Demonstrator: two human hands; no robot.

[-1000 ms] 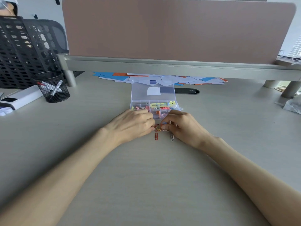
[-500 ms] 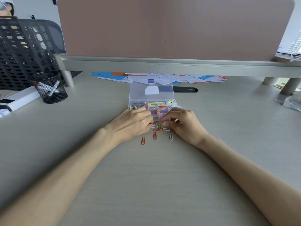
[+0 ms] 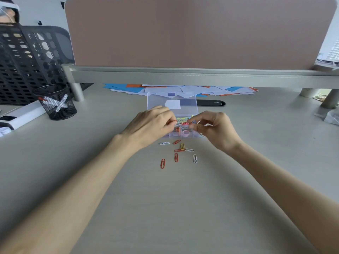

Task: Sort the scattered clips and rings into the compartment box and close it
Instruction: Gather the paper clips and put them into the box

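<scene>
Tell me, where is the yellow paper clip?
The yellow paper clip lies on the desk just in front of the clear box, among red and white clips.

The pale wood-grain desk [image 3: 183, 208] carries an open clear compartment box [image 3: 172, 105], loose paper clips [image 3: 176, 157] just before it, scattered papers [image 3: 183, 89] behind, and a black mesh pen cup [image 3: 56, 102] far left.

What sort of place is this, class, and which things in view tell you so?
Most likely an office workstation: a desk backed by a fabric divider panel, a mesh pen pot beside a black filing rack, and loose papers behind the open compartment box.
</scene>
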